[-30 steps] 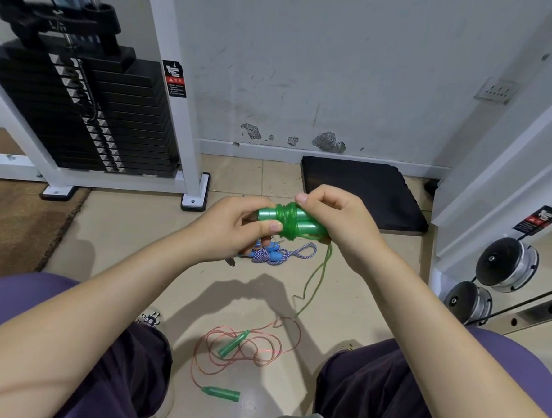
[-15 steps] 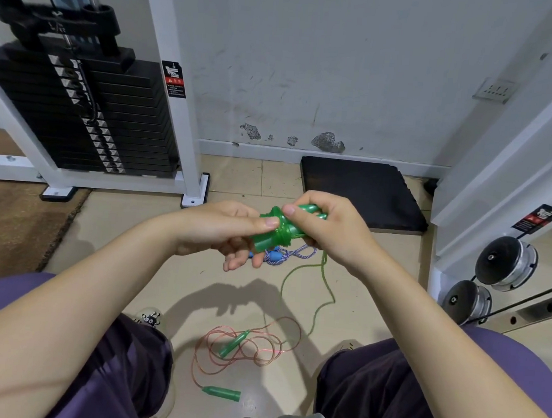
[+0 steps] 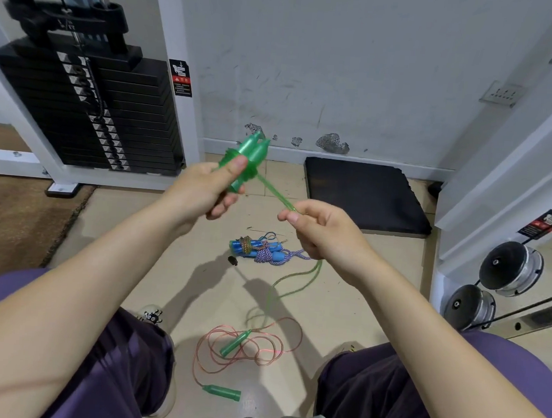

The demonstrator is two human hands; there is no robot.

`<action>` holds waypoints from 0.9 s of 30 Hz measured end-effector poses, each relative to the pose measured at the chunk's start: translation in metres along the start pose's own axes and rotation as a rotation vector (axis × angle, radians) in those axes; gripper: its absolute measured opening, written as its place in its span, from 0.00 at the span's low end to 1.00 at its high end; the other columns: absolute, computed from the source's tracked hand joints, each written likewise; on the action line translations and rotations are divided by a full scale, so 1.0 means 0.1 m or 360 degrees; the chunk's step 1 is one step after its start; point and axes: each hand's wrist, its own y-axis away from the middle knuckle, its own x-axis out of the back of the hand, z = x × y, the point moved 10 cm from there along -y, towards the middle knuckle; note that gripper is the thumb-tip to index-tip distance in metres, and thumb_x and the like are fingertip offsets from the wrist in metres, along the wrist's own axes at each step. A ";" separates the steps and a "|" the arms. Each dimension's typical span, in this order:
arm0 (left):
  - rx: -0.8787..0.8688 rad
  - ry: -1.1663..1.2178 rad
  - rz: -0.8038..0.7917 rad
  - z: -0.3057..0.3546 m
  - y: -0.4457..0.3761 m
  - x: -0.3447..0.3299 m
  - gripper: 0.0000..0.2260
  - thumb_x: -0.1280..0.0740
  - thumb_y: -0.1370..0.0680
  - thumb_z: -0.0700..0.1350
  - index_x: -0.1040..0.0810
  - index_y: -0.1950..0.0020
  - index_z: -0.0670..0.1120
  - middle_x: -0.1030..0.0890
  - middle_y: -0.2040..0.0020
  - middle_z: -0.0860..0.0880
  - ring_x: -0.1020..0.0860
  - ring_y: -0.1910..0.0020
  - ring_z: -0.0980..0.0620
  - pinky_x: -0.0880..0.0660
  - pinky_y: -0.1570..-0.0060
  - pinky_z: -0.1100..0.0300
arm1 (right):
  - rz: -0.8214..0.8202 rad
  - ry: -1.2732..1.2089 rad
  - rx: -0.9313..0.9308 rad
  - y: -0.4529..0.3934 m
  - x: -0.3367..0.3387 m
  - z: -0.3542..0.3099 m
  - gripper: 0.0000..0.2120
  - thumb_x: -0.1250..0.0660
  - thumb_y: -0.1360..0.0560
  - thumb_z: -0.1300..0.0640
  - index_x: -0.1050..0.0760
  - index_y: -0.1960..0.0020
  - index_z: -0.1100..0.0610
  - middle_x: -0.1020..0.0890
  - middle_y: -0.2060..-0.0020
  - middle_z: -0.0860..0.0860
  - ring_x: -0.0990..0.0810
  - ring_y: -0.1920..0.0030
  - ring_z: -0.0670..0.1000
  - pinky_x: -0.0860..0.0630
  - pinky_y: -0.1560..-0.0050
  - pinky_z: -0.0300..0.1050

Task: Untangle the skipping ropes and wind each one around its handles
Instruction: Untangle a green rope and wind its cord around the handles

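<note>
Hands have parted — left hand (image 3: 204, 191) grips green handles (image 3: 247, 161), right hand (image 3: 318, 231) pinches green rope (image 3: 274, 191).

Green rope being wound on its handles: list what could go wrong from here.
1. The left hand grips the paired green handles low, so the wraps could slide off their free tapered ends.
2. The green cord trails from the right hand down to the orange rope on the floor and may snag it.
3. The right hand only pinches the taut cord; it could slip and slacken the turns.
</note>
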 end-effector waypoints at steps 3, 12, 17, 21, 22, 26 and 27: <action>0.0083 -0.0568 -0.0257 -0.14 0.01 -0.09 0.18 0.36 0.20 0.55 0.25 0.59 0.41 0.22 0.73 0.47 0.30 0.80 0.52 0.36 0.79 0.63 | 0.0150 0.0390 0.0239 0.04 0.04 -0.25 0.08 0.32 0.22 0.55 0.21 0.60 0.53 0.26 0.73 0.43 0.33 0.73 0.41 0.37 0.69 0.34; 0.0161 -0.0830 -0.1195 -0.27 0.50 -0.87 0.12 0.33 0.21 0.50 0.26 0.58 0.42 0.23 0.72 0.49 0.28 0.77 0.53 0.29 0.70 0.62 | 0.0194 0.0551 0.0326 -0.02 0.13 -0.24 0.10 0.31 0.22 0.58 0.22 0.63 0.52 0.22 0.68 0.48 0.27 0.67 0.41 0.32 0.64 0.33; 0.0098 -0.0841 -0.1144 -0.31 0.49 -0.82 0.10 0.32 0.21 0.50 0.25 0.57 0.44 0.20 0.68 0.48 0.22 0.71 0.50 0.27 0.69 0.59 | 0.0125 0.0263 0.0082 -0.03 0.06 -0.01 0.03 0.28 0.25 0.58 0.19 0.57 0.55 0.21 0.64 0.59 0.26 0.66 0.48 0.29 0.67 0.38; -0.0019 -0.0809 -0.1026 -0.27 0.43 -0.76 0.07 0.32 0.21 0.48 0.24 0.57 0.48 0.19 0.64 0.48 0.21 0.69 0.48 0.27 0.70 0.58 | 0.0153 0.0229 0.0113 -0.04 0.09 -0.05 0.06 0.27 0.26 0.59 0.23 0.58 0.57 0.24 0.65 0.55 0.31 0.68 0.49 0.33 0.69 0.37; -0.0054 -0.0794 -0.0996 -0.25 0.42 -0.74 0.07 0.31 0.21 0.48 0.24 0.57 0.48 0.19 0.64 0.47 0.22 0.69 0.48 0.28 0.70 0.58 | 0.0170 0.0213 0.0104 -0.04 0.09 -0.05 0.07 0.27 0.26 0.58 0.23 0.60 0.58 0.23 0.66 0.54 0.30 0.67 0.48 0.33 0.68 0.36; -0.0125 -0.0643 -0.0915 -0.19 0.38 -0.70 0.14 0.31 0.24 0.54 0.26 0.58 0.44 0.22 0.66 0.47 0.27 0.72 0.50 0.30 0.72 0.61 | 0.0270 0.0098 0.0016 -0.03 0.16 0.00 0.16 0.30 0.24 0.53 0.22 0.61 0.65 0.24 0.73 0.47 0.29 0.71 0.44 0.34 0.69 0.34; -0.0135 -0.0577 -0.0885 -0.15 0.38 -0.69 0.16 0.32 0.25 0.56 0.27 0.59 0.43 0.23 0.67 0.47 0.28 0.73 0.51 0.31 0.73 0.62 | 0.0271 0.0025 0.0000 -0.02 0.17 0.00 0.17 0.31 0.23 0.50 0.22 0.61 0.64 0.24 0.72 0.48 0.30 0.71 0.46 0.35 0.69 0.37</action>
